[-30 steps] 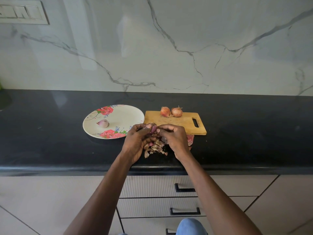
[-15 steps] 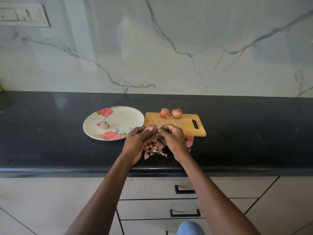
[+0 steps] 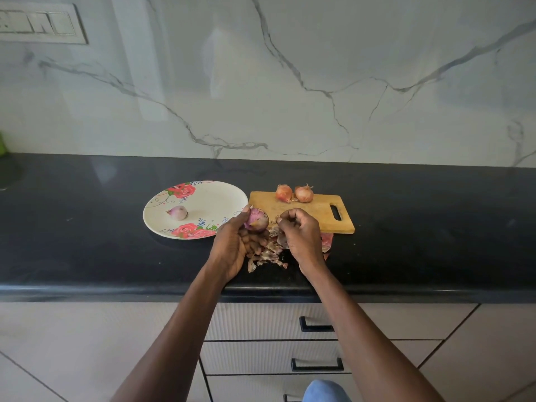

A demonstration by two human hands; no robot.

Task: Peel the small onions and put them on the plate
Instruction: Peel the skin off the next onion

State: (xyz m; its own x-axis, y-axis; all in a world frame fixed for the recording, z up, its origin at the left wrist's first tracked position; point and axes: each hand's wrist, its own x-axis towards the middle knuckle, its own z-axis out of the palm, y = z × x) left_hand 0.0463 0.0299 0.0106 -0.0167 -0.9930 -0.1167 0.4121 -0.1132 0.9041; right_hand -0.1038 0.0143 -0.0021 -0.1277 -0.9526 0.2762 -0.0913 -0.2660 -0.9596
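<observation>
My left hand (image 3: 232, 245) grips a small purple onion (image 3: 256, 219), mostly peeled, just above the counter between the plate and the board. My right hand (image 3: 301, 232) is beside it, fingers curled and pinching a scrap of onion skin (image 3: 279, 219). One peeled onion (image 3: 177, 212) lies on the floral plate (image 3: 214, 198). Two unpeeled onions (image 3: 294, 193) sit at the far edge of the wooden cutting board (image 3: 319, 213). A pile of peels (image 3: 268, 252) lies on the counter under my hands.
The black counter (image 3: 87, 242) runs left to right, with a marble backsplash behind it. A switch panel (image 3: 40, 23) is on the wall at top left. Drawers (image 3: 269, 323) with black handles sit below the counter edge.
My hands have drawn apart. The right hand has moved right off the onion, and more of the onion's purple flesh now shows in my left hand.
</observation>
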